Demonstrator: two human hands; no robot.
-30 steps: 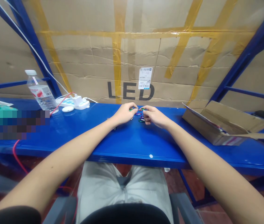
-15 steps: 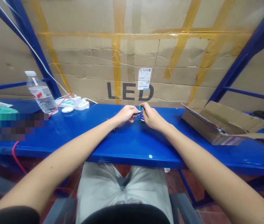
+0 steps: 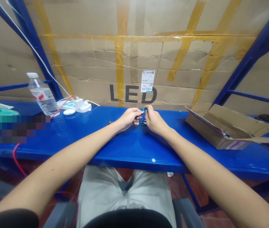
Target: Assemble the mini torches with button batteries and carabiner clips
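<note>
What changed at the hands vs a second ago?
The right hand turned, its fingers now pointing more straight ahead; the left hand curled its fingers in further, its pinch slightly farther right. No clear grab or release: both still pinch at the coloured wires. The bottle, power strip and open carton stayed put.

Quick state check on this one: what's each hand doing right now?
Left hand: closed in a pinch on something too small to identify.
Right hand: closed, holding a thin, green, looped wire-like strand.
</note>
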